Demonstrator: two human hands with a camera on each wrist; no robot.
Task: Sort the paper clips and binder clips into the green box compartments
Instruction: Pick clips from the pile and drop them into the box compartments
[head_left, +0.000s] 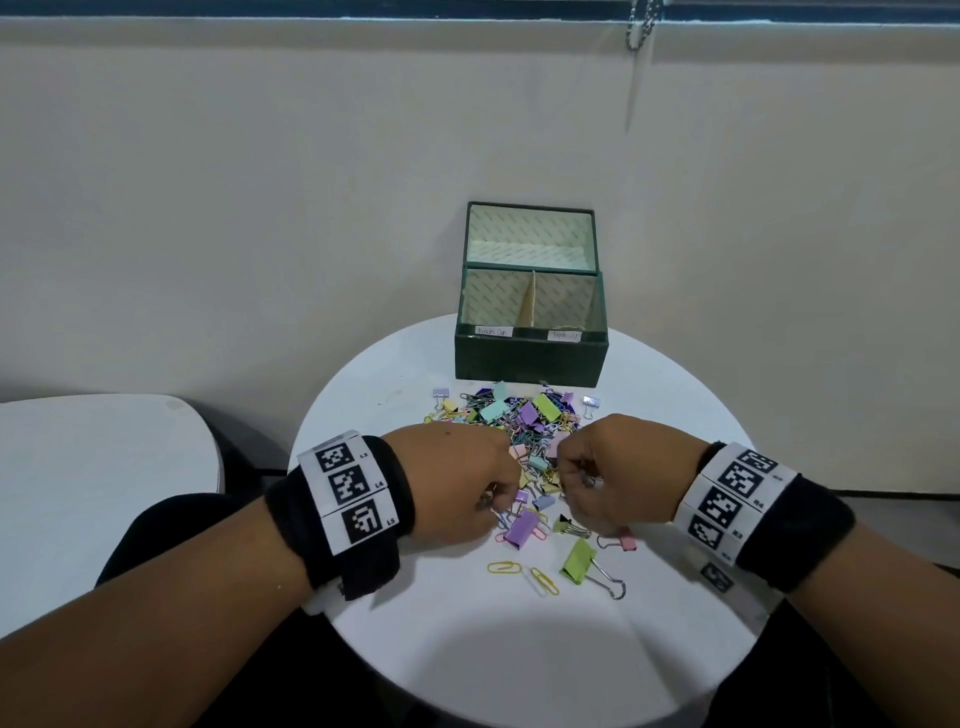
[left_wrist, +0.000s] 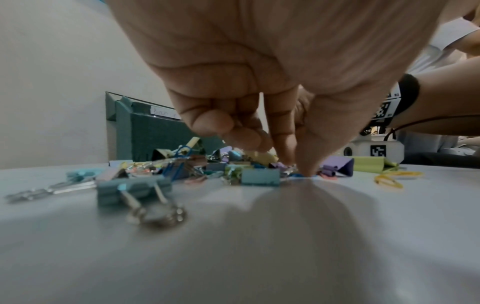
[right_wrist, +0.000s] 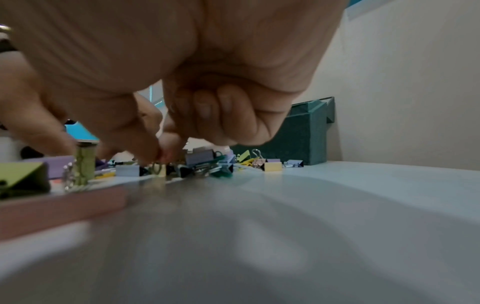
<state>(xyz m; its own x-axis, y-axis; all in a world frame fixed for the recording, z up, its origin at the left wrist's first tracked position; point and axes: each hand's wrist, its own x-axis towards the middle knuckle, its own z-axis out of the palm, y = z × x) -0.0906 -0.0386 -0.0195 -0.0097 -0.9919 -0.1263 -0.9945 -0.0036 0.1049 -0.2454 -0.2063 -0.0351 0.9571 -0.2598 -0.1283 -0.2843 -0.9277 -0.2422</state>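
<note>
An open green box (head_left: 530, 358) with two labelled, empty-looking compartments stands at the back of the round white table (head_left: 467, 649). In front of it lies a pile of pastel binder clips and paper clips (head_left: 519, 415). My left hand (head_left: 491, 506) is down at the pile's near left edge, fingers curled. Its thumb and forefinger tips (left_wrist: 298, 168) meet on a blue paper clip (left_wrist: 296, 175) lying on the table. My right hand (head_left: 569, 493) reaches in from the right. Its thumb and forefinger (right_wrist: 161, 157) pinch at the wire handle of a small pale yellow binder clip (right_wrist: 159, 169).
Loose near the front lie a green binder clip (head_left: 579, 561), two yellow paper clips (head_left: 504, 567), a purple binder clip (head_left: 519, 529) and a pink one (head_left: 626, 543). A second white table (head_left: 104, 441) stands to the left. A wall rises just behind the box.
</note>
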